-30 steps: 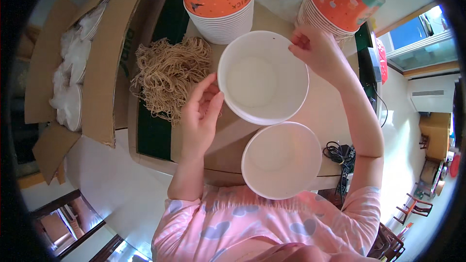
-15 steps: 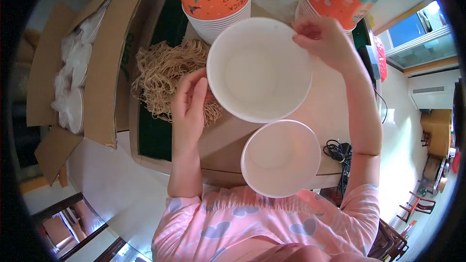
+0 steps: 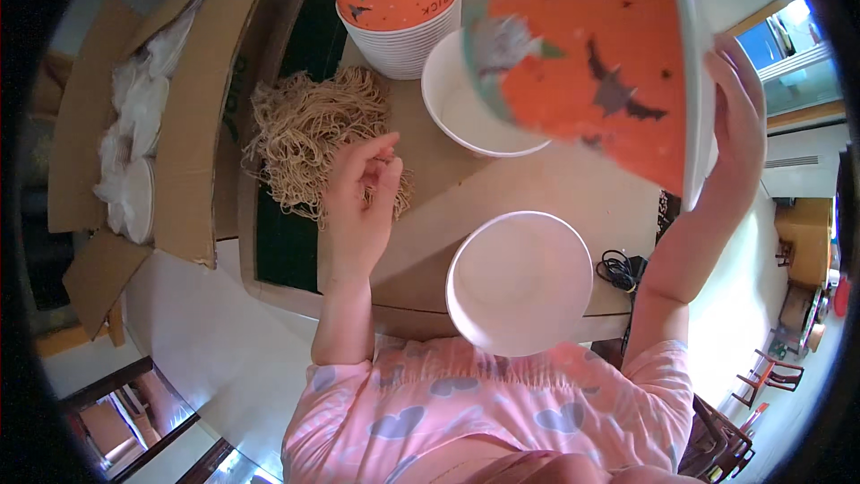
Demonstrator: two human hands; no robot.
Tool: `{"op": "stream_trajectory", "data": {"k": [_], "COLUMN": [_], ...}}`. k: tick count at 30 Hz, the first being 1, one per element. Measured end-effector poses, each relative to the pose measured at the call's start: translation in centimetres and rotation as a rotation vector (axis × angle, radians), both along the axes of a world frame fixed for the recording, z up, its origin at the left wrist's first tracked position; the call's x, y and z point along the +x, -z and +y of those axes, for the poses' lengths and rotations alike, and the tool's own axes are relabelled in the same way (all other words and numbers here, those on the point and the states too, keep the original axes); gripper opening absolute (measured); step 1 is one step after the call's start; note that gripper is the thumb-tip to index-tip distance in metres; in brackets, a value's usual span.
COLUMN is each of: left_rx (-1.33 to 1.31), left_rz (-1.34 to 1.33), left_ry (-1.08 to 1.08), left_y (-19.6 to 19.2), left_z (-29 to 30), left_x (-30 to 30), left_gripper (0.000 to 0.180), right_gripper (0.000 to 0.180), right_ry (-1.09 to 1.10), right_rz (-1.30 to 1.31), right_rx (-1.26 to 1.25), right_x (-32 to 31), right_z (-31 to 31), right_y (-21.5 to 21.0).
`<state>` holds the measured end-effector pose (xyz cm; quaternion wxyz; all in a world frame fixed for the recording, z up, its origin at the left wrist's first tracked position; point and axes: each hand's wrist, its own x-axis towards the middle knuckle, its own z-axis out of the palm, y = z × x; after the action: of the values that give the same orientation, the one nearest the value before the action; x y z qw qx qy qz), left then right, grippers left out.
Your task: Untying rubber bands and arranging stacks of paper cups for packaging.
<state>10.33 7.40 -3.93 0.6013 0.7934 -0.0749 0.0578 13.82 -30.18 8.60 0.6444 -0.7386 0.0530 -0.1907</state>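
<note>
My right hand [image 3: 743, 112] grips the rim of an orange paper bucket [image 3: 582, 54] with a bat print, raised and tilted on its side with the white rim toward the right. Behind it, partly covered, a white-lined paper bucket [image 3: 448, 108] stands on the table. My left hand [image 3: 363, 184] hovers by a pile of tan crinkled shreds [image 3: 305, 134], fingers loosely curled and apart, nothing visible in them. Close to my body, another bucket [image 3: 520, 273] shows its white inside.
A stack of orange printed buckets [image 3: 394, 9] stands at the back. On the left, a cardboard box [image 3: 193, 125] with raised flaps holds white items in clear plastic. A black cable [image 3: 618, 269] lies at the table's right edge. Brown cardboard [image 3: 421, 251] covers part of the tabletop.
My right hand has moved right and toward me, with an orange bucket now raised in it. My left hand has come off the rim of the white-lined bucket.
</note>
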Motion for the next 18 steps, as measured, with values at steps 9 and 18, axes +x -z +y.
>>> {"op": "stream_trajectory", "data": {"k": [9,18], "left_rx": [0.230,0.120], "left_rz": [0.277,0.069], "left_ry": [0.388,0.064], "left_y": [-2.2,1.3], "left_z": [-1.7,-2.2], "left_x": [-6.8,-5.9], "left_gripper": [0.033,0.026], "right_gripper": [0.011,0.009], "right_ry": [0.541,0.453], "right_rz": [-0.111,0.069], "right_rx": [-0.300,0.008], "right_x": [-10.9,-14.7], "right_z": [-0.2,0.7], "right_y": [3.1,13.6]}}
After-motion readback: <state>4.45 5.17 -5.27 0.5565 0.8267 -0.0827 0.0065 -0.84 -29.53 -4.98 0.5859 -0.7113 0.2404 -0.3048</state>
